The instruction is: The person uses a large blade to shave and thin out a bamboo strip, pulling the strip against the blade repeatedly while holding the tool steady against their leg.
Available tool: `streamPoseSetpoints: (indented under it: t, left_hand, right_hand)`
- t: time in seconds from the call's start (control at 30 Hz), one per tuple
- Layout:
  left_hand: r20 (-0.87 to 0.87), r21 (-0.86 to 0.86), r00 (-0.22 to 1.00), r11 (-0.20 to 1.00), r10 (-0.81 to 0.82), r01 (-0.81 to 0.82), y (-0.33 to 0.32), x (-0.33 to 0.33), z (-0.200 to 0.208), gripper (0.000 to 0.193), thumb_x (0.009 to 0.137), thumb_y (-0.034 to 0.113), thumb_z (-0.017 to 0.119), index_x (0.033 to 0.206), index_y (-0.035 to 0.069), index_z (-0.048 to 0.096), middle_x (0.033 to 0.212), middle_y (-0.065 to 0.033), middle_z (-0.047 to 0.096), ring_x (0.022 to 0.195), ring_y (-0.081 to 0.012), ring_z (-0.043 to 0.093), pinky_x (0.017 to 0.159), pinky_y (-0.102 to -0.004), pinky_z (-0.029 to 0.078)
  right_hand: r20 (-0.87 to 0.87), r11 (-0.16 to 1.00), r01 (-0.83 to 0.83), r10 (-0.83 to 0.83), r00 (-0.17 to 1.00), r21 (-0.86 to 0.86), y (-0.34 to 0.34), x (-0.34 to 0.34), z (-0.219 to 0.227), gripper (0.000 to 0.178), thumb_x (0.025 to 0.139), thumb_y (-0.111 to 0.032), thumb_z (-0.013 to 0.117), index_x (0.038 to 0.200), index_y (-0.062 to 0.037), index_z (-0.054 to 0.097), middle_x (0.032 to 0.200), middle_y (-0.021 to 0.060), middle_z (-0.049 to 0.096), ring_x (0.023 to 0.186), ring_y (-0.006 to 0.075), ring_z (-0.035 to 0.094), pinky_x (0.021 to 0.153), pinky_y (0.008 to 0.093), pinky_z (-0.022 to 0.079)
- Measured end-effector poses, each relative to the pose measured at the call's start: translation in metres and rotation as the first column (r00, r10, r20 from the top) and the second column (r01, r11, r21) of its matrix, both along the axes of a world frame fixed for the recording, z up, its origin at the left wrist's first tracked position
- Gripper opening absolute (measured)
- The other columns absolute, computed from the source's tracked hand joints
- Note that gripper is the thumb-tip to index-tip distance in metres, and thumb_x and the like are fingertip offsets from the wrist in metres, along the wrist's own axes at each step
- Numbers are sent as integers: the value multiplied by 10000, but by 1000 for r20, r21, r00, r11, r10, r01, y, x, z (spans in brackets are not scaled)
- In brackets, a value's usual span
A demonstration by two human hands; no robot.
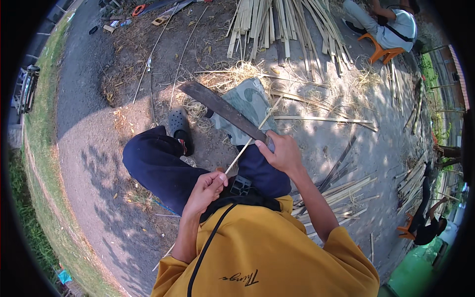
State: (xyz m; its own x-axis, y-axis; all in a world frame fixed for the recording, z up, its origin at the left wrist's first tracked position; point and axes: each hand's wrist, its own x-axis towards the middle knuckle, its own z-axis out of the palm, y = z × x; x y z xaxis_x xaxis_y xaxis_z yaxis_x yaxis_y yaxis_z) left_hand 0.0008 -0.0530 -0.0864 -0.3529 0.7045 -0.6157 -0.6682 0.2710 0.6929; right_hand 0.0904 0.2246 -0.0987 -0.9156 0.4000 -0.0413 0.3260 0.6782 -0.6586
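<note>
My left hand (pixel 204 192) is closed on the near end of a thin bamboo strip (pixel 239 157), close to my waist. The strip slants up and to the right, passing by the blade over my right leg. A machete (pixel 220 107) with a broad dark blade is gripped in my right hand (pixel 283 152) at its near right end; the handle is hidden by my fingers. The blade points to the far left and meets the strip near my right thumb. Beneath both lies a camouflage-patterned cloth (pixel 248 100), draped over my right knee.
A big pile of split bamboo strips (pixel 277 24) spreads at the far side. More strips (pixel 341 198) lie to my right. Curly shavings (pixel 237 74) litter the ground ahead. A handsaw (pixel 162 19) rests at the far left. Another person (pixel 396 29) sits on an orange stool (pixel 380 49).
</note>
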Motion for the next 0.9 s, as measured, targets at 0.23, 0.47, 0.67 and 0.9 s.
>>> streamPoseSetpoints:
  t: [0.23, 0.47, 0.67, 0.9]
  left_hand:
    - [-4, -52, 1000, 999, 8, -8, -29, 8, 13, 299, 1134, 254, 567, 913, 58, 618, 640, 114, 349, 513, 16, 242, 466, -229, 163]
    - [-60, -136, 998, 991, -1, -7, -58, 13, 29, 317, 1126, 247, 582, 881, 48, 612, 623, 116, 346, 503, 15, 234, 466, -235, 157]
    - [-157, -182, 987, 983, -17, -12, -69, 17, 37, 298, 1118, 217, 584, 878, 48, 633, 647, 109, 378, 549, 12, 281, 492, -229, 185]
    - [-243, -293, 965, 956, -95, 20, -104, 20, 51, 269, 1095, 175, 602, 871, 47, 679, 686, 84, 478, 595, -3, 362, 527, -233, 245]
  right_hand:
    - [-18, 999, -15, 16, 1000, 53, -2, 0, 0, 451, 963, -478, 694, 971, -28, 713, 627, 225, 621, 639, 444, 666, 597, 502, 507]
    - [-1, 999, 11, -11, 1000, 46, -1, -1, -7, 552, 960, -560, 670, 945, -10, 726, 675, 250, 669, 685, 465, 696, 624, 537, 548]
    - [-15, 999, 19, -18, 1000, 41, -6, -4, 2, 541, 961, -543, 676, 888, -8, 710, 677, 256, 668, 685, 465, 695, 622, 539, 546]
    - [14, 998, 57, -57, 998, 16, -6, 1, 1, 490, 949, -508, 705, 900, -20, 720, 696, 256, 661, 696, 484, 675, 639, 534, 532]
